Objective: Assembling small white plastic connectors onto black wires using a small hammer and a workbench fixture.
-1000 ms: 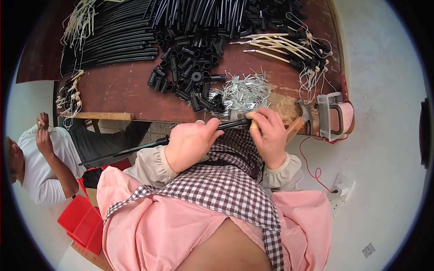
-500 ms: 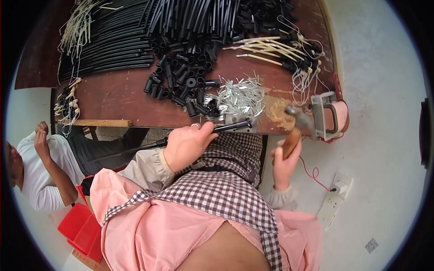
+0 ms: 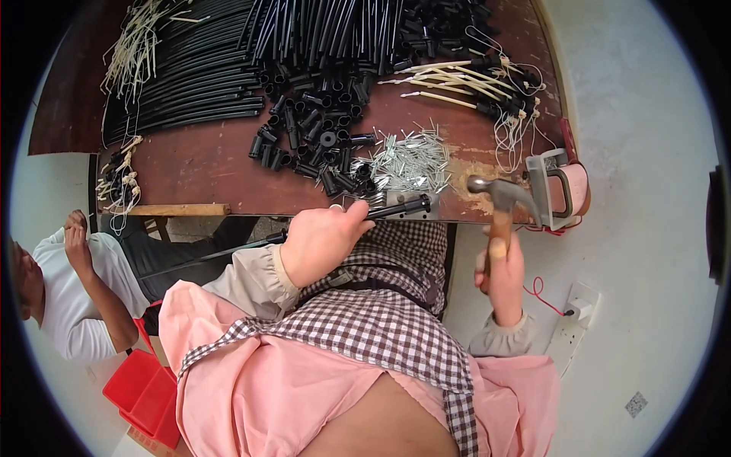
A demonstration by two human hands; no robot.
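My left hand (image 3: 324, 240) is closed round a slim black rod with a black end fitting (image 3: 407, 207). Its tip lies over a small metal block (image 3: 435, 204) at the table's near edge, and its other end runs back to the left past my sleeve. My right hand (image 3: 502, 278) grips the wooden handle of a claw hammer (image 3: 502, 196), thumb along the handle. The hammer is raised to the right of the fitting, apart from it. Close beyond the fitting is a heap of thin silvery nails or pins (image 3: 411, 161).
Short black tube pieces (image 3: 311, 126) are heaped mid-table, with long black rods (image 3: 198, 87) behind. Cream sticks (image 3: 449, 80) and looped cords lie far right. A clamp (image 3: 562, 190) sits at the right corner. A seated person (image 3: 84, 286) and red bin (image 3: 145, 392) are at left.
My right hand has shifted right with the hammer, whose handle now stands more upright. My left hand keeps its hold on the rod. The whole view has shifted slightly.
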